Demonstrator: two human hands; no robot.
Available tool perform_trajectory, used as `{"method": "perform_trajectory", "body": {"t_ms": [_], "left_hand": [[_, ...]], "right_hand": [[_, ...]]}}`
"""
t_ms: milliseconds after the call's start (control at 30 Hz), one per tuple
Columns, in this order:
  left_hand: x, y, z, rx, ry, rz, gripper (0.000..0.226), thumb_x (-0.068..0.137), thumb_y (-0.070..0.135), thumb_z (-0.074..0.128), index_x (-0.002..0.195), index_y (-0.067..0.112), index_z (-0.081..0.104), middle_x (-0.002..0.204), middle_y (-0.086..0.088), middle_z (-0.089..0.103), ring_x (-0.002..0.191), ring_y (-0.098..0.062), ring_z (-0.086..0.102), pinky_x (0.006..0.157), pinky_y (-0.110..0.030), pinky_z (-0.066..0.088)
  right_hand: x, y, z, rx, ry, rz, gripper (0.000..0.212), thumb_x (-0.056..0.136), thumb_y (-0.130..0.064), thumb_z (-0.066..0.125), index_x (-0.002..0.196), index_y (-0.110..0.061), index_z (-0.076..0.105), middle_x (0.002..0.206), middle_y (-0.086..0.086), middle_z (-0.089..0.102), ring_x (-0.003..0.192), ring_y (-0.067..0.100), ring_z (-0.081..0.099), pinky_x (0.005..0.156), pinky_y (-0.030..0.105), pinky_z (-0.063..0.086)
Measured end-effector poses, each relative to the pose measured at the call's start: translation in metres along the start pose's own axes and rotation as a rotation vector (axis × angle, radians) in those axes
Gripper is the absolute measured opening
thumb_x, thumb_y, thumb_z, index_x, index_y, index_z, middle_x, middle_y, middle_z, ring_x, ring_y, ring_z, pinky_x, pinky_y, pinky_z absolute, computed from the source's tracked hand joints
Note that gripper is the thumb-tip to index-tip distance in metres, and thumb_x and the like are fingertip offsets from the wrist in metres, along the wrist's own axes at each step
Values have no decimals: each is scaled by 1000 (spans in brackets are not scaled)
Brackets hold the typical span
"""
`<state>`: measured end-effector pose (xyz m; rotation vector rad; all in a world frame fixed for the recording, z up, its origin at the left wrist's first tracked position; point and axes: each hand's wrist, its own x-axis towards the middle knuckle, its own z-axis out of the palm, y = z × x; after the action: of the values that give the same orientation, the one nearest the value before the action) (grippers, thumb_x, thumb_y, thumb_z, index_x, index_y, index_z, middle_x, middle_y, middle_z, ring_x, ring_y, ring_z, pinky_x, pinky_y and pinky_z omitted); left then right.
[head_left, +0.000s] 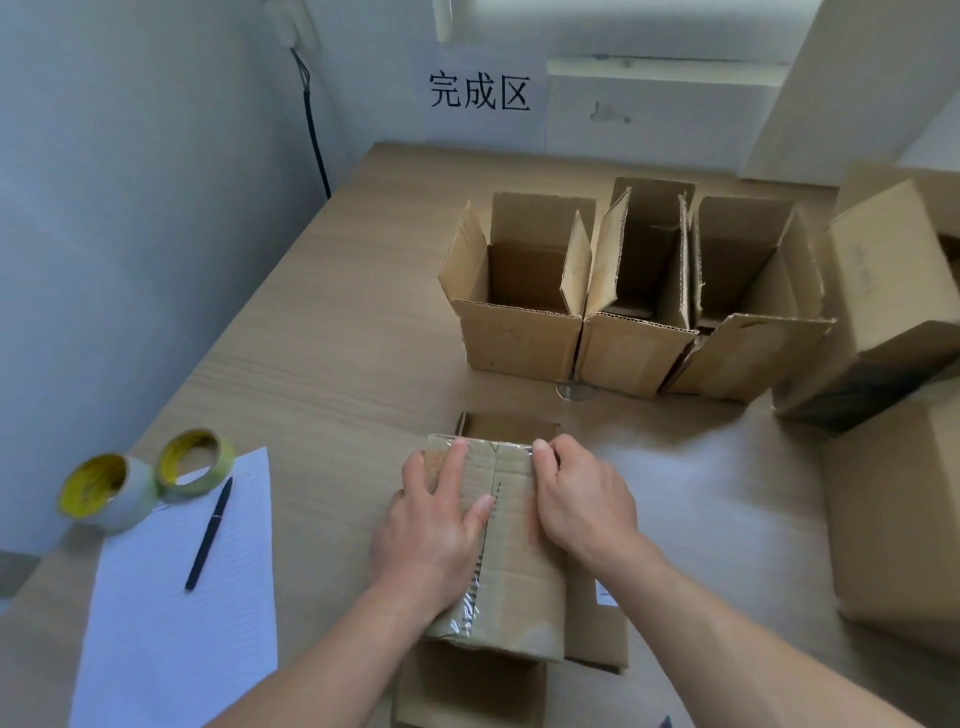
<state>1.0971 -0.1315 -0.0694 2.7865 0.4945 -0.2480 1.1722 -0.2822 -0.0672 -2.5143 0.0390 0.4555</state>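
A small cardboard box lies at the near middle of the wooden table, its flaps closed and clear tape running along the centre seam. My left hand presses flat on the left flap, fingers straight, the thumb reaching to the seam. My right hand lies on the right flap, and its fingertips curl over the box's far edge where the tape ends.
Three open empty cartons stand in a row beyond. More cartons sit at the right. At the left lie two tape rolls and a black pen on white paper. A metal disc lies on the table.
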Motion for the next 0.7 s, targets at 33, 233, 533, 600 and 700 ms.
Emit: {"method": "perform_trajectory", "body": {"t_ms": [33,233,533,600,700], "left_hand": [[0,0,0,0,1,-3,65,95,64,29,152,45,5,152,-4,13,122,-31,52,92,-41,49],[-1,1,-1,-13,2,-5,66,96,63,30,153,43,6,151,-7,16,121,-32,52,91,-41,47],[28,0,-18,-116,-127,40,54,96,63,37,144,42,27,135,-7,34,115,-37,55,92,-40,44],[41,1,-20,-115,-119,62,45,97,62,35,134,38,40,129,-9,39,110,-38,56,88,-39,45],[55,-3,-14,-221,-96,33,33,100,56,33,109,31,53,115,-9,51,103,-37,58,82,-37,43]], "right_hand": [[0,-1,0,-32,-3,-21,40,100,-54,25,123,-31,49,134,8,54,114,34,52,92,45,46],[-7,-6,1,-177,-4,-267,34,104,-42,30,127,-25,49,141,4,35,128,27,41,89,42,47],[0,-10,22,123,101,-67,36,105,-38,31,97,-18,61,112,-3,49,119,14,45,79,26,31],[-1,-12,25,131,136,-63,34,104,-36,32,91,-21,60,109,-2,54,114,12,46,78,26,30],[4,-9,28,152,176,-66,33,103,-33,34,78,-26,53,94,-2,58,100,9,47,76,27,31]]}}
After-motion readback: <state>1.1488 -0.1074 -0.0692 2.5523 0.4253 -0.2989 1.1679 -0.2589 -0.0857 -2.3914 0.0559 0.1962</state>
